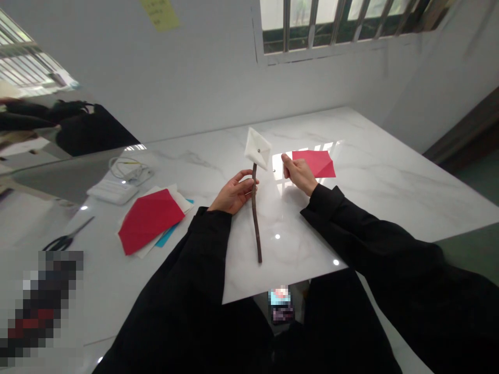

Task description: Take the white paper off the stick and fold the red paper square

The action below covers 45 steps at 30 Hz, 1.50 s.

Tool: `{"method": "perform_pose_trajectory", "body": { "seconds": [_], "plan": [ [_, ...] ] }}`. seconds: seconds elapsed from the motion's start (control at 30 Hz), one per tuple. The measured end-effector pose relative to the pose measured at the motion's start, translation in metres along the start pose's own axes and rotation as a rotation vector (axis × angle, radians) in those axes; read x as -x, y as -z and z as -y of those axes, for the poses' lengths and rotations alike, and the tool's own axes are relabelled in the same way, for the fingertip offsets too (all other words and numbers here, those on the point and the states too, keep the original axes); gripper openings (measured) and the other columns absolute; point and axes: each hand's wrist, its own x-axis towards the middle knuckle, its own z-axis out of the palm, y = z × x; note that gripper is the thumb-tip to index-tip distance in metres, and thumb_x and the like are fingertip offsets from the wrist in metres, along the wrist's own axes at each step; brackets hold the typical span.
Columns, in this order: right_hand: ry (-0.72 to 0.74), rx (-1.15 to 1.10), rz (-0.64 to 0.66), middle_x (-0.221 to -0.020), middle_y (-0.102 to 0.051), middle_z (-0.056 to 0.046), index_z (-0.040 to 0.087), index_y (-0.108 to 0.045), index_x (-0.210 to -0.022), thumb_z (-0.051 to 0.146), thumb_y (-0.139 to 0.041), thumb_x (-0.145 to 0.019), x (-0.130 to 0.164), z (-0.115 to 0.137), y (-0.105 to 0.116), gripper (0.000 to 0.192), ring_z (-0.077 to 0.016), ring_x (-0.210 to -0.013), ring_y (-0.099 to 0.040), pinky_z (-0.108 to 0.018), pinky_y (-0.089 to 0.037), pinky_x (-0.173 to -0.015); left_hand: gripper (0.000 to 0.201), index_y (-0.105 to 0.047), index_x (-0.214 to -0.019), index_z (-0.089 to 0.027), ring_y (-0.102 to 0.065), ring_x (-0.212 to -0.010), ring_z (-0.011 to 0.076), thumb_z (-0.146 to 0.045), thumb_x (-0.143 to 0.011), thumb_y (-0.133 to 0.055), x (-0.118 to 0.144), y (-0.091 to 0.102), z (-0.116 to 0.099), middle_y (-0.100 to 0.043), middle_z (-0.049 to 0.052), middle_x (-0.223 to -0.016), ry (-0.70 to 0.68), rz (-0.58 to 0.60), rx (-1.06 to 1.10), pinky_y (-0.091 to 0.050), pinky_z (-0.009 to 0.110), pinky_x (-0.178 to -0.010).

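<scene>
My left hand (235, 192) is closed around a brown stick (255, 218) and holds it nearly upright over the marble-patterned table. At the stick's top is a white folded-paper pinwheel (253, 144) with a small round pinhead at its centre. To the right, apart from the pinwheel, my right hand (298, 172) is closed in a loose fist, thumb uppermost. Whatever lies inside that fist, if anything, is hidden. Just behind it a folded red sheet (322, 163) rests on the table, partly covered by the hand.
On the left lies a pile of red sheets (152, 221), with white and blue ones (167, 236) underneath. Scissors (68, 240) and a white box-like item (113, 191) with a coiled cable (130, 169) lie farther left. A wall with a barred window (331, 26) stands behind the table.
</scene>
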Motion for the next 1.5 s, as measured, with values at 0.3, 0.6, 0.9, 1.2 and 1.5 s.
{"method": "perform_pose_trajectory", "body": {
  "seconds": [0.3, 0.6, 0.9, 1.2, 1.5],
  "plan": [
    [0.034, 0.031, 0.008, -0.054, -0.047, 0.000, 0.018, -0.066, -0.063, 0.080, -0.048, -0.097, -0.002, -0.003, -0.001, 0.073, -0.0129, -0.054, -0.046, -0.028, -0.033, -0.057, 0.053, -0.065, -0.110, -0.022, -0.064, -0.071, 0.0113, -0.030, -0.067, -0.095, 0.000, 0.000, 0.000, -0.073, 0.000, -0.090, 0.010, -0.008, 0.003, -0.050, 0.025, -0.071],
    [0.077, 0.044, -0.016, -0.059, -0.049, 0.000, 0.017, -0.071, -0.069, 0.076, -0.051, -0.098, -0.003, -0.006, -0.001, 0.069, -0.0122, -0.056, -0.044, -0.027, -0.033, -0.058, 0.051, -0.066, -0.111, -0.021, -0.064, -0.071, 0.0119, -0.027, -0.068, -0.093, 0.000, 0.001, -0.001, -0.073, 0.001, -0.091, 0.019, -0.003, 0.004, -0.051, 0.026, -0.071],
    [0.070, 0.012, -0.086, -0.062, -0.052, 0.001, 0.016, -0.074, -0.090, 0.074, -0.050, -0.099, -0.010, -0.011, 0.003, 0.063, -0.0145, -0.061, -0.052, -0.026, -0.038, -0.059, 0.048, -0.063, -0.109, -0.019, -0.067, -0.071, 0.0127, -0.024, -0.069, -0.091, 0.000, 0.004, 0.000, -0.073, 0.002, -0.086, 0.028, 0.068, 0.015, -0.052, 0.025, -0.070],
    [-0.012, -0.093, -0.018, -0.069, -0.052, 0.004, 0.018, -0.067, -0.123, 0.065, -0.053, -0.103, -0.012, -0.014, 0.000, 0.053, -0.0101, -0.053, -0.045, -0.022, -0.035, -0.051, 0.044, -0.065, -0.107, -0.019, -0.067, -0.072, 0.0132, -0.022, -0.071, -0.090, 0.002, 0.005, -0.001, -0.072, 0.002, -0.085, 0.040, 0.103, 0.024, -0.052, 0.025, -0.072],
    [-0.142, -0.059, 0.244, -0.047, -0.031, 0.005, 0.016, -0.057, -0.059, 0.082, -0.036, -0.100, -0.005, -0.006, 0.002, 0.080, -0.0068, -0.041, -0.028, -0.024, -0.022, -0.043, 0.047, -0.067, -0.110, -0.020, -0.066, -0.071, 0.0111, -0.021, -0.069, -0.091, 0.002, 0.004, -0.002, -0.071, 0.000, -0.088, 0.033, 0.058, 0.119, -0.053, 0.023, -0.071]
  ]
}}
